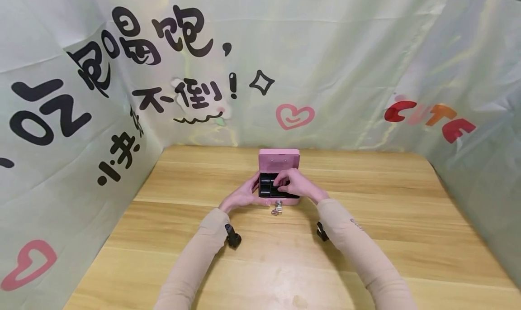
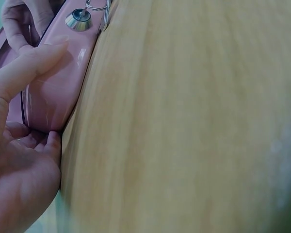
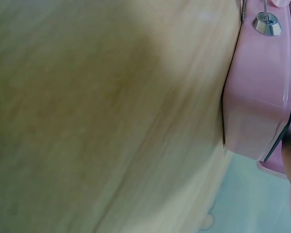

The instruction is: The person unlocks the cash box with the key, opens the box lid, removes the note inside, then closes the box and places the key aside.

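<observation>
A pink metal cash box stands on the table with its lid raised. Inside it lies a black compartment tray. My left hand grips the box's left end, the thumb on its front and the other fingers around the side. Over the right part of the tray is my right hand, its thumb and fingers bent close together; whether they pinch something is hidden. A key sits in the round lock on the box's front, and more keys hang from its ring.
The box is on a wooden table, towards its back edge. Behind it hangs a pale printed cloth, which also runs along both sides. A black wrist camera is strapped at my left cuff, another at my right.
</observation>
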Demonstrator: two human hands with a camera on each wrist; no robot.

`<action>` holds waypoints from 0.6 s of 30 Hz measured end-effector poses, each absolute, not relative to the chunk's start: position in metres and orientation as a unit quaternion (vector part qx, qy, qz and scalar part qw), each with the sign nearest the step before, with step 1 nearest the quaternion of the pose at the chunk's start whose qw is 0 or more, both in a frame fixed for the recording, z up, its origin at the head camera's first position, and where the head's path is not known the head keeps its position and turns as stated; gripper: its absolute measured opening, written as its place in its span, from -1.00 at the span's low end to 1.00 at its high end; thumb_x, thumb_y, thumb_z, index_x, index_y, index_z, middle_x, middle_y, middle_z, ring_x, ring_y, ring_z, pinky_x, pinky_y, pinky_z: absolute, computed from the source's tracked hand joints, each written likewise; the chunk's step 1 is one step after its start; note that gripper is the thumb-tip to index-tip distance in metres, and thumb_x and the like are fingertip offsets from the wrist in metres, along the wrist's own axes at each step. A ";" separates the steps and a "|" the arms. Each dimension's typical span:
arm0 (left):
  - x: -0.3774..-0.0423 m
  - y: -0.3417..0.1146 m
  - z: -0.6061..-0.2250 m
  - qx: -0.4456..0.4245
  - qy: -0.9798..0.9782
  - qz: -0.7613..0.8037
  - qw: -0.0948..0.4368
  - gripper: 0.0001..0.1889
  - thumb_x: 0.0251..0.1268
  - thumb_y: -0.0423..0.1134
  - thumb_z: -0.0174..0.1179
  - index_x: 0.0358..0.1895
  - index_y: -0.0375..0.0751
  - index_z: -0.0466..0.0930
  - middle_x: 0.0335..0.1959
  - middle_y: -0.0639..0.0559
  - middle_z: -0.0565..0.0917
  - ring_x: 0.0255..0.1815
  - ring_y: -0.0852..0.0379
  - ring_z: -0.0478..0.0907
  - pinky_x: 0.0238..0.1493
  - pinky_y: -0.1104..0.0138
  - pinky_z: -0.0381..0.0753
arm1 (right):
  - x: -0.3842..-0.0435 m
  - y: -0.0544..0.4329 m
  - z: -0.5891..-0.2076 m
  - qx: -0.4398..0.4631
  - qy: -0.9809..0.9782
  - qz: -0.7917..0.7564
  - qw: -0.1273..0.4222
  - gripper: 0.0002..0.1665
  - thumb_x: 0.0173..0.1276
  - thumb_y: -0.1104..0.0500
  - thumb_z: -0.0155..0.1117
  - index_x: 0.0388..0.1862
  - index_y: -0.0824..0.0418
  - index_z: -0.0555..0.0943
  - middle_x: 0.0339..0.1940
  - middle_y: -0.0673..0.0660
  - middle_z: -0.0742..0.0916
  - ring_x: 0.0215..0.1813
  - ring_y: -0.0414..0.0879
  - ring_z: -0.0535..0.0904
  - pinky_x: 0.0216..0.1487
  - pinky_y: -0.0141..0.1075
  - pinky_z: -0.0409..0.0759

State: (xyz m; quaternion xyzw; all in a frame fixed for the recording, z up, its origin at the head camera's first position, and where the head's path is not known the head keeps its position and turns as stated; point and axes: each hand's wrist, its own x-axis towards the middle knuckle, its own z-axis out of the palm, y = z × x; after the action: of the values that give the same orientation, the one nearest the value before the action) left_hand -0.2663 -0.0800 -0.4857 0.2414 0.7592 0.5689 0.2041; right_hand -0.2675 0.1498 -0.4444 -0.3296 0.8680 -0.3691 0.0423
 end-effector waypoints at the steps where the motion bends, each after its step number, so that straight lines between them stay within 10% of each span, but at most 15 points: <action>1: -0.266 -0.080 -0.486 0.241 0.760 0.569 0.203 0.22 -0.05 -0.41 0.52 0.65 0.05 -0.12 0.66 -0.09 0.09 0.68 -0.12 -0.01 0.71 0.00 -0.06 | -0.267 0.150 -0.444 -0.329 0.870 -0.365 0.043 -0.86 0.15 0.49 0.39 -0.30 0.37 0.73 -0.31 0.24 0.77 -0.32 -0.19 0.61 -0.25 -0.47 0.62; 18: -0.267 -0.080 -0.487 0.236 0.763 0.564 0.209 0.23 -0.06 -0.40 0.53 0.65 0.10 -0.11 0.65 -0.09 0.11 0.68 -0.11 0.00 0.70 0.00 -0.03 | -0.267 0.145 -0.442 -0.327 0.879 -0.345 0.027 -0.87 0.11 0.51 0.36 -0.39 0.35 0.73 -0.48 0.17 0.75 -0.42 -0.28 0.56 -0.36 -0.52 0.55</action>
State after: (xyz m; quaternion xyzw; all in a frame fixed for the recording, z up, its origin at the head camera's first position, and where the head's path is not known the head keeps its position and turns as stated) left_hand -0.2669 -0.0805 -0.4873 0.2355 0.7631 0.5645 0.2086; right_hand -0.2667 0.1454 -0.4425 -0.3270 0.8795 -0.3448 0.0268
